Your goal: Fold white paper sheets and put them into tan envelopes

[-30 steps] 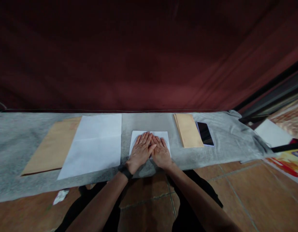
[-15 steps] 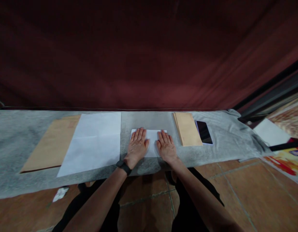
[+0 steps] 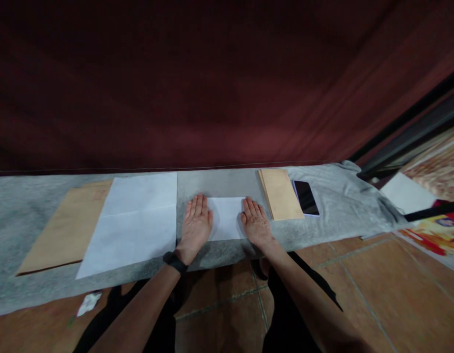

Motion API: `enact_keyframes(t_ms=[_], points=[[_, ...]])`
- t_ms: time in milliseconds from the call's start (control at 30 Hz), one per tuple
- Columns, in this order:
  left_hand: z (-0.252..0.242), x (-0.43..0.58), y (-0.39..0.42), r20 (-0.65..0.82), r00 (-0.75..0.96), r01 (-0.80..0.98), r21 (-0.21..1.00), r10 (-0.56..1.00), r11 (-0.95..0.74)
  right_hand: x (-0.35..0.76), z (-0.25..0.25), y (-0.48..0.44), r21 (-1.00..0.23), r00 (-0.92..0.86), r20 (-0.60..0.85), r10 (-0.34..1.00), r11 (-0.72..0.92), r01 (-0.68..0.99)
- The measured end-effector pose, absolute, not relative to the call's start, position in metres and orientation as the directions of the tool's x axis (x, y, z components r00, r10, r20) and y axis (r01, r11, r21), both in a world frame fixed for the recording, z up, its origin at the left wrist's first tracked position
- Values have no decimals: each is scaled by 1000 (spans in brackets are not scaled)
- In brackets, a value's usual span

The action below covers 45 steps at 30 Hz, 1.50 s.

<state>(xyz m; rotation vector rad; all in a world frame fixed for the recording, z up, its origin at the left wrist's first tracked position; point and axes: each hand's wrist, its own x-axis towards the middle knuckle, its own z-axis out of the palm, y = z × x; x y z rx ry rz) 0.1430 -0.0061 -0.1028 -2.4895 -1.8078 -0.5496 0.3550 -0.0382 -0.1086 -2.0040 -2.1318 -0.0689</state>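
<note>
A folded sheet of white paper [image 3: 227, 219] lies flat on the grey cloth in front of me. My left hand [image 3: 196, 223] rests flat at its left end, fingers stretched out and pointing away from me. At the right end, my right hand [image 3: 255, 222] lies palm down, its fingers also straight, covering that edge. Neither hand grips anything. Left of my left hand is a larger stack or sheet of white paper [image 3: 133, 220] with a faint crease across it.
Large brown envelopes [image 3: 65, 230] lie partly under the white paper at left. To the right are small brown envelopes [image 3: 282, 195] in a stack and a phone [image 3: 306, 198]. Grey cloth [image 3: 344, 201] covers the narrow surface, and a dark red curtain [image 3: 212, 108] hangs behind it.
My left hand has slid left toward the end of the folded paper, uncovering more of its middle. My right hand has barely moved. The view has shifted slightly.
</note>
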Motion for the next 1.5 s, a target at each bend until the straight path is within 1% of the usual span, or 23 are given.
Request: enact_keyframes(t_ms=[100, 167, 267, 400, 500, 600, 833, 1067, 1167, 1267, 1400, 1500], points=[[-99, 151, -14, 259, 496, 812, 199, 829, -548, 354, -105, -37, -143, -34, 171, 985, 59, 988], [-100, 158, -20, 227, 580, 760, 195, 782, -620, 354, -103, -35, -176, -18, 160, 987, 47, 983], [-104, 165, -27, 217, 592, 757, 180, 776, -628, 349, -101, -33, -256, -25, 159, 987, 66, 964], [-107, 167, -29, 216, 587, 767, 160, 780, -621, 331, -100, -35, -371, -208, 161, 965, 254, 893], [-109, 165, -28, 199, 608, 758, 142, 768, -637, 319, -102, -39, -386, -287, 157, 945, 326, 863], [-108, 161, -24, 198, 574, 785, 142, 794, -603, 316, -105, -40, -344, -260, 153, 953, 298, 890], [-108, 145, -10, 202, 409, 888, 137, 890, -440, 334, -111, -34, -201, -214, 143, 966, 240, 950], [-110, 134, -5, 186, 292, 933, 161, 938, -322, 349, -114, -31, -153, -155, 174, 972, 182, 971], [-115, 129, -5, 224, 231, 938, 205, 947, -278, 356, -112, -31, -169, -88, 191, 978, 121, 978], [-119, 126, -5, 258, 188, 932, 257, 948, -255, 363, -105, -32, -211, 7, 179, 984, 31, 977], [-121, 125, -6, 290, 182, 912, 307, 939, -272, 368, -95, -31, -289, 139, 114, 984, -101, 952], [-118, 126, -6, 285, 175, 910, 318, 942, -265, 371, -93, -29, -334, 189, 46, 981, -164, 928]])
